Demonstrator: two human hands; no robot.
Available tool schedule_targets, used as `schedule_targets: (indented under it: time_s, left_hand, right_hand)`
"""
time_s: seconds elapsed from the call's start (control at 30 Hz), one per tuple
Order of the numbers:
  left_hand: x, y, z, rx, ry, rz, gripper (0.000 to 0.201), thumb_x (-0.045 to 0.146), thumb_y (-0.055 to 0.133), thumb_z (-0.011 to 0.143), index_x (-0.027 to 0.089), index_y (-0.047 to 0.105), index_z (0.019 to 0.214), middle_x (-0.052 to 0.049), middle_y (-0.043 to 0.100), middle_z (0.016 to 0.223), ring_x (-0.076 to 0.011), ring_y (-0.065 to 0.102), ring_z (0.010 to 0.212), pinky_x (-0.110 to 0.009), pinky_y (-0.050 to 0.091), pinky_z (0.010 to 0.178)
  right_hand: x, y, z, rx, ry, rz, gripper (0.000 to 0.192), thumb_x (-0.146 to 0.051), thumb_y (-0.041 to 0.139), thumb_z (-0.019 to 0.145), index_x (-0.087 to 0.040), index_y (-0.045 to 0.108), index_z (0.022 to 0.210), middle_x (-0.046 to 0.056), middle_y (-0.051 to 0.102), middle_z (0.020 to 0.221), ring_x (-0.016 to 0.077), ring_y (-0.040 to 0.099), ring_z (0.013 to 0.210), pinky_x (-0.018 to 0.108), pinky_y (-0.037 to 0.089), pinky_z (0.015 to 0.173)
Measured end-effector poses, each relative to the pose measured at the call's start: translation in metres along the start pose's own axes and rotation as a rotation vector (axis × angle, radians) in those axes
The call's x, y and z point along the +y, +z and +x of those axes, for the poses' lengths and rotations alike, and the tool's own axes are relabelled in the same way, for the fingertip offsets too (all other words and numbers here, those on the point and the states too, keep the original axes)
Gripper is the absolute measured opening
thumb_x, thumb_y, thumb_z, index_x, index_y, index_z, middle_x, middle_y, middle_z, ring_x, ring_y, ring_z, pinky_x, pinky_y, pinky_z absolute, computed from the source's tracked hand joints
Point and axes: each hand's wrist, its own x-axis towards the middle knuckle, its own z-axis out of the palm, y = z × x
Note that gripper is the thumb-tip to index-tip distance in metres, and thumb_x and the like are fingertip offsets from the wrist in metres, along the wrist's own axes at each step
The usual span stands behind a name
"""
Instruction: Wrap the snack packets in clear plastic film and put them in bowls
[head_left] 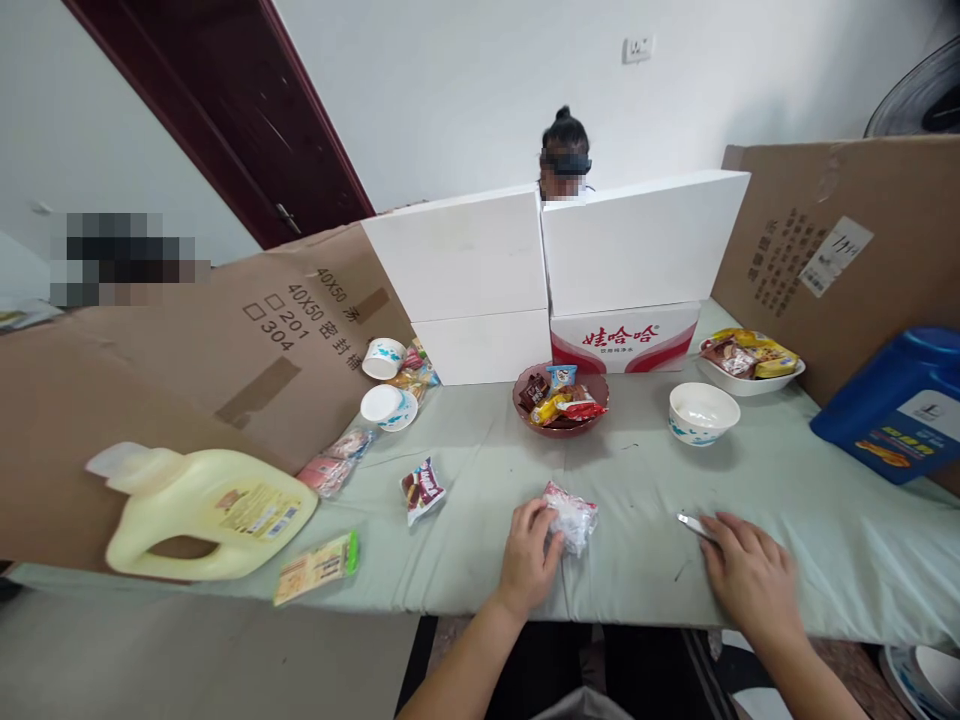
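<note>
We are gripping a clear-wrapped snack packet (571, 515) with our left hand (528, 556), fingers curled around its left edge, on the pale green tablecloth (825, 520) near the front edge. Our right hand (750, 575) is lying flat, fingers spread, fingertips touching a small silvery object (691, 523). A maroon snack bowl (560, 400) is sitting beyond.

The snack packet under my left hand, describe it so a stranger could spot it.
On the pale green table cloth, look in front of the dark red bowl, near the front edge. The packet is crinkly, clear-white with red print, and is the only one a hand touches, under the left hand.
</note>
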Motion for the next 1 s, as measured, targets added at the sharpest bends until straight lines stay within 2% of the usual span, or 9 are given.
schedule_targets:
  time_s: [0.13,0.27,0.43,0.53,0.63,0.7,0.8,0.87,1.0]
  left_hand:
    - [0.001,0.001,0.0,-0.093,0.036,-0.057,0.036,0.037,0.062,0.084,0.019,0.056,0.116,-0.012,0.051,0.118,-0.0254,0.052,0.11,-0.044,0.05,0.093]
    - [0.003,0.003,0.0,-0.151,0.092,-0.051,0.048,0.034,0.074,0.073,0.02,0.057,0.116,-0.01,0.051,0.119,-0.0257,0.052,0.109,-0.044,0.049,0.094]
    - [0.0,0.002,-0.002,-0.129,0.07,-0.078,0.036,0.031,0.071,0.077,0.018,0.058,0.108,-0.009,0.054,0.113,-0.0236,0.054,0.106,-0.04,0.05,0.092]
    - [0.001,0.0,-0.001,-0.124,0.065,-0.1,0.023,0.03,0.063,0.083,0.019,0.06,0.104,-0.009,0.056,0.11,-0.0227,0.055,0.105,-0.039,0.05,0.091]
    - [0.0,0.001,-0.001,-0.088,0.043,-0.165,0.014,0.028,0.055,0.089,0.019,0.061,0.098,-0.009,0.058,0.106,-0.022,0.056,0.102,-0.038,0.049,0.089]
    - [-0.004,0.004,0.0,-0.018,-0.076,-0.281,0.015,0.031,0.051,0.091,0.019,0.06,0.091,-0.008,0.06,0.097,-0.0201,0.059,0.092,-0.034,0.05,0.083]
    - [-0.015,0.008,0.001,0.165,-0.399,-0.547,0.023,0.042,0.051,0.091,0.019,0.053,0.085,-0.002,0.059,0.079,-0.0158,0.059,0.074,-0.028,0.049,0.07]
    - [-0.02,0.009,0.001,0.242,-0.531,-0.664,0.029,0.049,0.052,0.089,0.02,0.05,0.084,0.001,0.058,0.075,-0.0148,0.059,0.069,-0.026,0.048,0.066]
    - [-0.019,0.008,0.001,0.202,-0.513,-0.678,0.032,0.05,0.06,0.083,0.019,0.054,0.085,0.0,0.06,0.077,-0.0155,0.06,0.073,-0.026,0.048,0.071]
  right_hand:
    - [-0.004,0.001,0.01,-0.085,-0.061,0.064,0.029,-0.028,0.04,0.093,-0.021,0.066,0.103,0.009,0.067,0.092,0.0262,0.061,0.085,0.043,0.047,0.078]
    - [-0.065,-0.006,0.024,-0.149,-0.207,0.329,0.029,-0.024,0.038,0.095,-0.023,0.06,0.113,0.008,0.065,0.1,0.0203,0.062,0.089,0.033,0.05,0.078]
    - [-0.134,-0.012,0.036,-0.321,-0.404,0.267,0.034,-0.01,0.045,0.088,-0.021,0.059,0.116,0.007,0.064,0.097,0.0181,0.062,0.082,0.028,0.047,0.072]
    - [-0.125,-0.01,0.035,-0.348,-0.42,0.238,0.036,-0.007,0.046,0.085,-0.022,0.06,0.114,0.006,0.064,0.095,0.0175,0.062,0.079,0.028,0.046,0.071]
    - [-0.085,-0.005,0.028,-0.342,-0.375,0.243,0.034,-0.011,0.041,0.09,-0.023,0.06,0.116,0.006,0.063,0.096,0.0165,0.061,0.076,0.029,0.046,0.07]
    - [-0.056,-0.002,0.023,-0.333,-0.309,0.212,0.032,-0.017,0.039,0.093,-0.022,0.06,0.116,0.006,0.063,0.096,0.0172,0.061,0.076,0.03,0.047,0.07]
    - [-0.028,0.0,0.019,-0.273,-0.181,0.123,0.029,-0.023,0.039,0.093,-0.02,0.064,0.109,0.009,0.063,0.096,0.0223,0.061,0.082,0.036,0.047,0.073]
    - [-0.029,0.0,0.019,-0.209,-0.135,0.116,0.028,-0.026,0.042,0.092,-0.02,0.064,0.107,0.011,0.064,0.1,0.0268,0.059,0.091,0.042,0.047,0.078]
    - [-0.072,-0.001,0.03,-0.165,-0.191,0.352,0.038,-0.038,0.05,0.09,-0.019,0.055,0.122,0.013,0.059,0.118,0.028,0.053,0.11,0.044,0.045,0.093]
